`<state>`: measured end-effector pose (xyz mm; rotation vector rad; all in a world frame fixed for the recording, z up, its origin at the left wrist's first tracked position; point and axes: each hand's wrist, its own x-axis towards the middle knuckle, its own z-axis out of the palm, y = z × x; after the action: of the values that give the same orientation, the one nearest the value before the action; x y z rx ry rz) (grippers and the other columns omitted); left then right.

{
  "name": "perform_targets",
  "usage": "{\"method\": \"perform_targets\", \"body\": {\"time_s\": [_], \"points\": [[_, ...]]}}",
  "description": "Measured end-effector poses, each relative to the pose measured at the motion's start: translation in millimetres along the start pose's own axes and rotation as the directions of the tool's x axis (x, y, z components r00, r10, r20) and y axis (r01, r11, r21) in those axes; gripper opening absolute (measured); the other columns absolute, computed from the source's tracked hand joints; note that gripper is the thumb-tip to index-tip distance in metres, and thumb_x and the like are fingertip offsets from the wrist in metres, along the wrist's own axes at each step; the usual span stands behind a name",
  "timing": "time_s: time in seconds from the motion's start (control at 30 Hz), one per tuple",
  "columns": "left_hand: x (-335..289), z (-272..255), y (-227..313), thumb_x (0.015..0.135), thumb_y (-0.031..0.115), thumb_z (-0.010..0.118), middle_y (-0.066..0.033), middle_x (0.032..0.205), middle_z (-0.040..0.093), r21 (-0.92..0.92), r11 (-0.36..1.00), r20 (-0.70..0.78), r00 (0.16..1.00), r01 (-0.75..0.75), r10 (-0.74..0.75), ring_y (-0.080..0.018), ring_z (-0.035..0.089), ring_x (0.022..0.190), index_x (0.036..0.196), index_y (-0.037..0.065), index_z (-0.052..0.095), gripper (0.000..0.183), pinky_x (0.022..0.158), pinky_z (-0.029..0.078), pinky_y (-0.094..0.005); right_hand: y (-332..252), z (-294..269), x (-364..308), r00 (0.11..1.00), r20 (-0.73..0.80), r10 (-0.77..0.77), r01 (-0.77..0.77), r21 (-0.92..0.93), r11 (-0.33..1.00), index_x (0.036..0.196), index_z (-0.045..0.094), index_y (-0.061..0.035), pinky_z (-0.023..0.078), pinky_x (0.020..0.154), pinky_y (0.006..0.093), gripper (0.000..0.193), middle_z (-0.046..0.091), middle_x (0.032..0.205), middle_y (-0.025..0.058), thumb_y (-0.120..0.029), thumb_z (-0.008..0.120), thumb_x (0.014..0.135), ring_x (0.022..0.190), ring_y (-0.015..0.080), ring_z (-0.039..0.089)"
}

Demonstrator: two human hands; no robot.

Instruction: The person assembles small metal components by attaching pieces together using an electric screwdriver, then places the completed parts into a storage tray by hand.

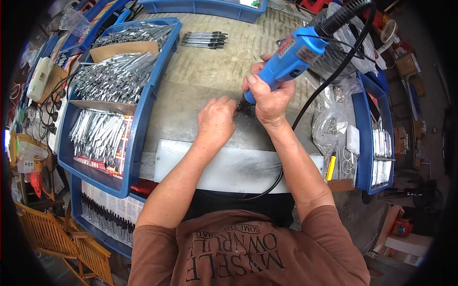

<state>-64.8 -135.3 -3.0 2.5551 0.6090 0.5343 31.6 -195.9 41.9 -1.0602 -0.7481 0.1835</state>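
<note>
Hard to make out the small dark piece (pixel 238 108) beside the left hand (pixel 217 119), mostly covered by its curl; impossible to identify the blue power tool's (pixel 286 59) tip, too small and dark, or see its body beneath the right hand (pixel 273 97); cannot follow the black cord (pixel 329 81) under the right forearm (pixel 291 152); cannot see the far end of the upper blue tray (pixel 191 7), cut off by the top edge; impossible to tell apart the tiny parts in the clear bag (pixel 329 126).
</note>
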Motion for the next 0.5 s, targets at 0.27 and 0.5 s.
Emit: {"method": "perform_targets", "body": {"time_s": [0.27, 0.5], "points": [[1.8, 1.9, -0.4, 0.064, -0.001, 0.055, -0.0053, 0.075, 0.054, 0.006, 1.000, -0.037, 0.999, -0.016, 0.016, -0.0275, 0.053, 0.074, 0.068, 0.008, 0.054, 0.009, 0.063, 0.046, -0.0390, 7.6, 6.8, 5.6, 0.996, 0.078, -0.044, 0.055, -0.133, 0.990, 0.098, 0.046, 0.0005, 0.043, 0.046, 0.0250, 0.031, 0.053, 0.072, 0.0066, 0.002, 0.059, 0.069, 0.053, 0.0125, 0.052], [-0.4, 0.8, 0.2, 0.067, 0.001, 0.056, -0.0056, 0.075, 0.054, -0.013, 0.999, -0.067, 0.997, -0.030, 0.029, -0.0272, 0.053, 0.074, 0.068, 0.007, 0.054, 0.007, 0.063, 0.046, -0.0392, 4.1, 8.4, 2.6, 0.992, 0.119, 0.031, -0.007, -0.192, 0.981, 0.103, 0.045, 0.0003, 0.045, 0.052, 0.0250, 0.038, 0.053, 0.077, 0.0053, 0.001, 0.061, 0.068, 0.060, 0.0115, 0.054]]}}
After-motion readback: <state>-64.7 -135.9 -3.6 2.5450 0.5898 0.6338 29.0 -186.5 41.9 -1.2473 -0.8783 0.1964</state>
